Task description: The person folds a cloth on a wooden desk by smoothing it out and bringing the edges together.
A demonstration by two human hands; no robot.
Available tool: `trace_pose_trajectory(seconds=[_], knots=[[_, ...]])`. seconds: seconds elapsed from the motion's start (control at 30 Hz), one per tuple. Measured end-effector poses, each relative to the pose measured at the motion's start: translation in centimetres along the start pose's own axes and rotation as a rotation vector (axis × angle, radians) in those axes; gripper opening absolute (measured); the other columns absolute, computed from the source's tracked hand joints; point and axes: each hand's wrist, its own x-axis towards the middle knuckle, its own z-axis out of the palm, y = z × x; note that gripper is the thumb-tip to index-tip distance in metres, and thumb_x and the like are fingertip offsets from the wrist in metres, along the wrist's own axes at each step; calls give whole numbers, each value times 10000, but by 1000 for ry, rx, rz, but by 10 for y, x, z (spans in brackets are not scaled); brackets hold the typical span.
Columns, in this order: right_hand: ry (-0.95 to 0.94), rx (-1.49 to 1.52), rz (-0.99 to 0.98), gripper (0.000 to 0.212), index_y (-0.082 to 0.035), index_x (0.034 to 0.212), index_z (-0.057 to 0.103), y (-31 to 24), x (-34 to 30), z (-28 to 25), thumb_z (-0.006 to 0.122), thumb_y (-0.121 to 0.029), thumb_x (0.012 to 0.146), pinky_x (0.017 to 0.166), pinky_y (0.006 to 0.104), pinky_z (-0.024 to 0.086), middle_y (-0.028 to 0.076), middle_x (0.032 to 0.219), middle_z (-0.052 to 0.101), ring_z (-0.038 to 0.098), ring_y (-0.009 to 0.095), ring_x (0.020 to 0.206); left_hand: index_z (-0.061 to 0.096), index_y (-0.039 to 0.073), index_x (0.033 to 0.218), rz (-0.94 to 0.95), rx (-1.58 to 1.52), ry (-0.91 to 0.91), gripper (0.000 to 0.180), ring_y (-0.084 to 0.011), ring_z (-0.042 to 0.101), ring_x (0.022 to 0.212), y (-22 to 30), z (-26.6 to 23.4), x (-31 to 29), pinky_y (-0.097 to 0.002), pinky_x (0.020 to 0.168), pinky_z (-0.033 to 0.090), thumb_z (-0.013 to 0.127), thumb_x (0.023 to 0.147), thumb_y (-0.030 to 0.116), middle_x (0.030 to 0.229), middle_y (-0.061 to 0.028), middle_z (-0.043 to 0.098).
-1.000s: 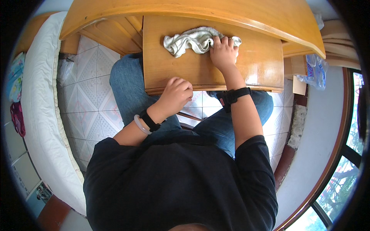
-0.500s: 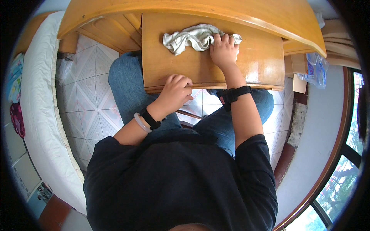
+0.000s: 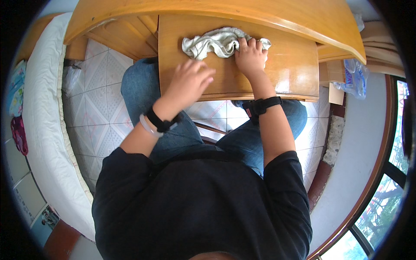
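Note:
A crumpled whitish cloth (image 3: 216, 43) lies in folds across the far part of a wooden drawer-like board (image 3: 277, 71). At its right end, my right hand (image 3: 252, 56) rests with curled fingers pressing into the fabric. My left hand (image 3: 186, 82) hovers over the near left part of the board, below the cloth's left end. Its fingers are loosely apart, slightly blurred, and nothing shows in them.
Above the board curves the wooden desk's edge (image 3: 216, 9). My knees sit on both sides beneath the board. A white-covered bed (image 3: 47, 121) runs along the left. Plastic bags (image 3: 356, 80) hang at the right, near a window (image 3: 385, 203).
My left hand has lifted from the board's near edge and moved forward and left, its fingers spreading. My right hand and the cloth stay in place.

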Motion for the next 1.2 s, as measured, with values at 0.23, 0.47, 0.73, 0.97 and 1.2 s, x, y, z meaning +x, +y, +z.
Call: trace_pose_trajectory(seconds=[0.23, 0.47, 0.73, 0.97, 1.2], knots=[[17, 16, 0, 357, -179, 1144, 528, -1, 1, -2, 565, -329, 822, 850, 522, 391, 105, 1131, 535, 464, 309, 1113, 520, 201, 1265, -111, 278, -37, 424, -311, 482, 1042, -28, 18, 66, -463, 849, 409, 582, 850, 267, 1121, -97, 519], [49, 8, -64, 363, -172, 1123, 537, 4, -11, 1, 561, -328, 796, 829, 512, 381, 117, 1115, 540, 467, 317, 1101, 546, 180, 1222, -99, 218, -21, 446, -318, 486, 1007, -14, 19, 46, -487, 813, 419, 613, 782, 158, 1075, -109, 513], [95, 93, -254, 398, -164, 1078, 558, -4, -106, -18, 651, -241, 699, 759, 447, 378, 93, 987, 523, 499, 284, 957, 574, 158, 1166, -47, 262, -110, 393, -270, 495, 973, 26, 12, -35, -425, 761, 411, 636, 781, 203, 1021, -87, 524], [34, 85, -241, 385, -153, 1066, 566, -3, -101, -20, 652, -232, 699, 756, 437, 373, 85, 977, 527, 503, 277, 948, 582, 153, 1145, -16, 192, -114, 386, -270, 489, 963, 14, 16, -17, -405, 745, 381, 549, 771, 64, 993, -85, 513], [-14, 72, -187, 363, -177, 1110, 567, 2, -62, -19, 622, -243, 757, 804, 484, 411, 91, 1026, 540, 509, 294, 1006, 582, 138, 1133, 63, 239, -57, 377, -273, 482, 989, -4, 25, 27, -415, 763, 378, 508, 772, 57, 1016, -101, 514]])
